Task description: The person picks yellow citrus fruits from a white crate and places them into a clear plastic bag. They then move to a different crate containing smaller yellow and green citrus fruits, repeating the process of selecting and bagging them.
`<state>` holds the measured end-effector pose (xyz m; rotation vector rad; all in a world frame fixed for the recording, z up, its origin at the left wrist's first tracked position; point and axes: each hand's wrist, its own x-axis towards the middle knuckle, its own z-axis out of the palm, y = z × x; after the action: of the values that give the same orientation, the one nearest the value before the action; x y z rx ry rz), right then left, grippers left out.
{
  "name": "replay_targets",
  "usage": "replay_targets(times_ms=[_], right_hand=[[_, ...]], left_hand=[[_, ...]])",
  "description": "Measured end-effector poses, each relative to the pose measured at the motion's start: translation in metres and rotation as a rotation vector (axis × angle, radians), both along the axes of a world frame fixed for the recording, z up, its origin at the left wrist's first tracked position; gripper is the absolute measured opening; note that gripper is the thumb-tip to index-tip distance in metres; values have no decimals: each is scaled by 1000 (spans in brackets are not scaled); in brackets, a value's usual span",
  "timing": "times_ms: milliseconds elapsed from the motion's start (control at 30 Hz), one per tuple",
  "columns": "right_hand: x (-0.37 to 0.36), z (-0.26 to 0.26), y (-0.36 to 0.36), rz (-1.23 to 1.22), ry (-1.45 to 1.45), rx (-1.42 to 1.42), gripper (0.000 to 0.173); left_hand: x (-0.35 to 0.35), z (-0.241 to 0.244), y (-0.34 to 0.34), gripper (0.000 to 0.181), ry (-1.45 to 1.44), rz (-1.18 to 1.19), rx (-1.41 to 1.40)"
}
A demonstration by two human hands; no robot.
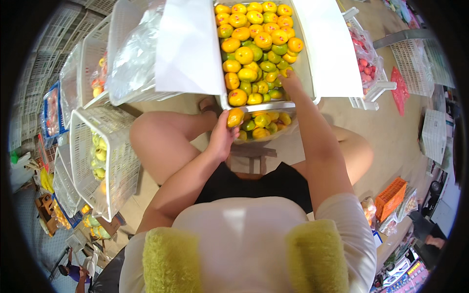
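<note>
My left hand (pixel 222 137) holds a mandarin (pixel 235 117) just outside the near edge of a white plastic crate (pixel 269 107). Inside the crate lie several rows of yellow-orange mandarins (pixel 263 39), many bearing small red stickers, with greener ones (pixel 268 66) lower among them. My right hand (pixel 292 85) reaches over the near rim, its fingertips closed about a yellow mandarin (pixel 286 71) on the right side; the hand hides part of the grip. Below the crate's near wall, a clear plastic bag (pixel 282 129) holds more green and orange mandarins.
White paper flaps (pixel 190 47) hang over both crate sides. On the left stand a lidless white crate (pixel 104 146) of yellowish fruit and a plastic-lined crate (pixel 133 47). A crate of red fruit (pixel 366 69) and an orange basket (pixel 390 197) stand right. A wooden stool (pixel 253 152) is between my legs.
</note>
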<state>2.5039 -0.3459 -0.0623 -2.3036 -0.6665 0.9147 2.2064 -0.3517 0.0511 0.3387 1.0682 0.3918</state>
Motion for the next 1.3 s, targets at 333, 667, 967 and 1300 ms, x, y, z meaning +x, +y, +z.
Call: replay_targets(times_ms=[333,667,967,1300], right_hand=[[7,-113,40,285,-231,-271,85],[41,75,2,3,980,-170,52],[-62,113,-78,401,927,-215,62],[-11,107,-24,209,599,-43,38]], left_hand=[[18,9,7,45,68,-94,-32],[12,0,4,52,23,61,-45],[8,-8,1,60,27,102,-8],[4,-1,0,56,53,97,-44]])
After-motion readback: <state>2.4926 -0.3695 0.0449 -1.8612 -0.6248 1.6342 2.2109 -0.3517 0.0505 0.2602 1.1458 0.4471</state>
